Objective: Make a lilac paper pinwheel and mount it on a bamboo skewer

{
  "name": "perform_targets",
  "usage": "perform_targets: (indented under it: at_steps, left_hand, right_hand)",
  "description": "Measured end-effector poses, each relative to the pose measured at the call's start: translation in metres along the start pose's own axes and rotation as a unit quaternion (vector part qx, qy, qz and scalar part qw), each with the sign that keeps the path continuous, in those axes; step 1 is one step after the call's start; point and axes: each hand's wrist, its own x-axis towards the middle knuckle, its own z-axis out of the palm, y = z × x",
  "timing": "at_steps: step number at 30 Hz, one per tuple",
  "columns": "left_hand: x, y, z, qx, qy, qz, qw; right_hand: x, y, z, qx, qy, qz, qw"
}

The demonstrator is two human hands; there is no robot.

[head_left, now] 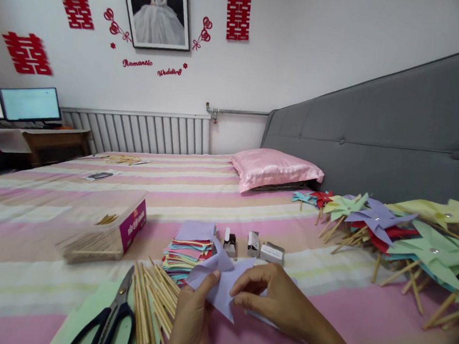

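Note:
A lavender paper pinwheel (225, 287), partly folded, is held up between my two hands above the bed. My left hand (195, 313) pinches its left side, thumb on top. With thumb and fingertips closed together, my right hand (267, 296) grips the paper's right part. Just behind is a stack of coloured paper squares (188, 254), lavender on top. Thin wooden sticks (158, 299) lie in a bundle left of my left hand. Scissors (110, 314) with dark handles rest on light green paper (81, 309). Another lavender piece shows partly under my right hand.
Small boxes (253, 243) stand behind the pinwheel. A clear plastic box (99, 230) with sticks sits at left. Finished pinwheels (378, 220) on sticks are piled at right, by the grey headboard (379, 115). A pink pillow (276, 168) lies farther back on the striped bed.

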Motion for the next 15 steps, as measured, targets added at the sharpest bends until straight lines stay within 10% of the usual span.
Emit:
perform_targets:
  at_steps: [15]
  left_hand:
    - [-0.003,-0.005,0.002,0.016,-0.047,0.056,0.997]
  right_hand:
    - [0.008,0.011,0.014,0.01,0.102,0.017,0.995]
